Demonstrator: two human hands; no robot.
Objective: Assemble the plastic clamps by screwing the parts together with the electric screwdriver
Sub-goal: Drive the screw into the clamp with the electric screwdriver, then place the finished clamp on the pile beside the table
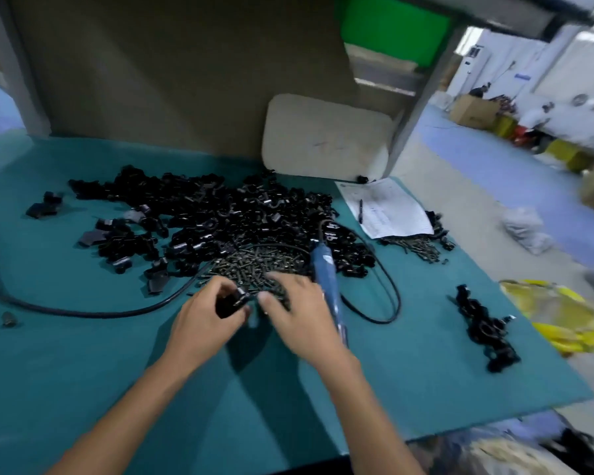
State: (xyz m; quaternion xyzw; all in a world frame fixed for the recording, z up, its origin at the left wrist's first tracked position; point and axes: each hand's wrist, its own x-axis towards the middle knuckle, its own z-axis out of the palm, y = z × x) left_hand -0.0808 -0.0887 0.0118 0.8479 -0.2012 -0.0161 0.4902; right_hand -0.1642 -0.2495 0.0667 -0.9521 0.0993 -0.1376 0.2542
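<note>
Many clamp parts (220, 214), a looping cable (83, 314) and electric screwdriver (324, 269) crowd the screws (254, 265)

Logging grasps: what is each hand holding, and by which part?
Left hand pinches a clamp by its left end. Right hand: cannot tell whether it holds the screwdriver.

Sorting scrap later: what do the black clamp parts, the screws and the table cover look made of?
Clamp parts: likely moulded plastic, glossy black, bright highlights. Screws: probably metal, dull brownish, small glints. Table cover: perhaps felt or fabric, matte teal.
</note>
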